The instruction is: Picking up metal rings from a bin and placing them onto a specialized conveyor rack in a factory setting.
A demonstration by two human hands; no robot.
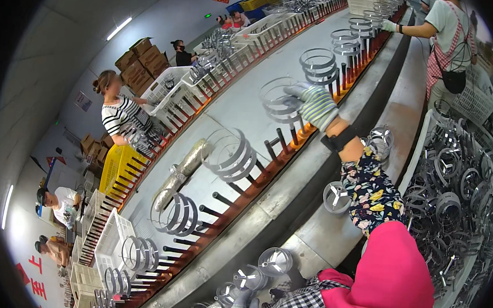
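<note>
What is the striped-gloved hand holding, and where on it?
The right hand grips a round wire ring frame by its near rim, over the conveyor pegs.

Long grey conveyor bench point(244, 106) with pegged rail point(244, 185), metal ring frames point(232, 153), wrapped bundle point(183, 170).

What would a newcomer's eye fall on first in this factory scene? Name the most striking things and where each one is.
At centre, a striped-gloved hand holds a metal ring frame over the dark pegs of a long conveyor line. At lower right sits a bright pink cloth, with a heap of metal ring frames beside it. A person in a striped shirt works across the line.
</note>
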